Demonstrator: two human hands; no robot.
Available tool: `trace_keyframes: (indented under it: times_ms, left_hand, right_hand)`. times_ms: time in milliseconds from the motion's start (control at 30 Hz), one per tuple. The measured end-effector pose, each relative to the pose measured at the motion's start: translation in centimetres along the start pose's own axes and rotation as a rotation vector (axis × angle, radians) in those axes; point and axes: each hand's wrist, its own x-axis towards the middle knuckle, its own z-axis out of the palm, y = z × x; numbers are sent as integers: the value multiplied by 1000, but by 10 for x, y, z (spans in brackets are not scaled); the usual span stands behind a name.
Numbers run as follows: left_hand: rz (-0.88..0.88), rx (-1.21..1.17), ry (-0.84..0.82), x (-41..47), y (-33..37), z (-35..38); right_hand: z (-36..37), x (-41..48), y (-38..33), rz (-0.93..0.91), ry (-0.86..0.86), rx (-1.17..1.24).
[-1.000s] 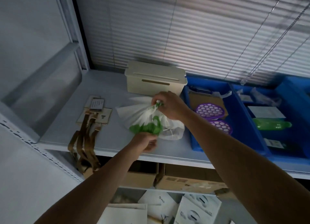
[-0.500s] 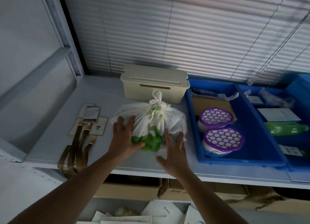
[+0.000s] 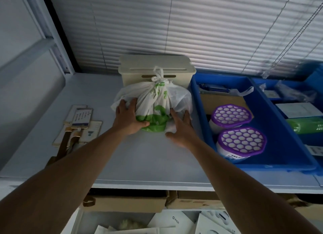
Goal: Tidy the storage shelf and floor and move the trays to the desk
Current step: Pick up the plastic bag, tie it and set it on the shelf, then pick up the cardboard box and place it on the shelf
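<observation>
White plastic bag (image 3: 157, 100) is sitting knot-up on the shelf (image 3: 148, 160), right in front of the cream box (image 3: 153, 65) | left hand (image 3: 130, 119) and right hand (image 3: 180, 128) are pressing it flat-fingered from either side, both equally near | blue tray (image 3: 272, 128) is sitting just to its right

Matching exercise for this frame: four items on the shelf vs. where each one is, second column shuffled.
Items:
1. plastic bag
2. cream box
3. purple-lidded tubs
4. badges

Places:
A. inside the blue tray
B. left part of the shelf, straps hanging over the front edge
C. between the left hand and right hand
D. at the back, in front of the blinds

Pairs: 1-C, 2-D, 3-A, 4-B
</observation>
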Motion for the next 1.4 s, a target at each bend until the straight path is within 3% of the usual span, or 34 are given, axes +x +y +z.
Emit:
trace_keyframes:
  times_ms: [200,333,600,667,767,933,1033,1200,1400]
  left_hand:
    - [-31,-31,-6,-12,4,-4]
    - [35,-72,91,-42,6,-6]
    - [188,-314,207,-204,42,13]
    - [247,-365,124,-258,53,30]
    - [272,-337,-113,-331,59,75]
    - [46,-170,-605,-419,42,186]
    - [-99,-64,-805,-456,29,260]
    - [-291,8,-908,-487,3,377]
    - [-464,20,-877,-497,-40,552]
  right_hand:
    - [-6,-10,-2,-12,43,47]
    - [-16,-50,-1,3,61,68]
    - [-16,-227,19,-28,205,284]
    - [-3,-286,39,13,207,330]
    - [33,-369,93,241,137,339]
    - [115,-489,209,706,-25,364]
    - [166,-539,278,911,-141,386]
    - [257,-571,372,1054,-324,426]
    - [390,-539,491,1183,-337,553]
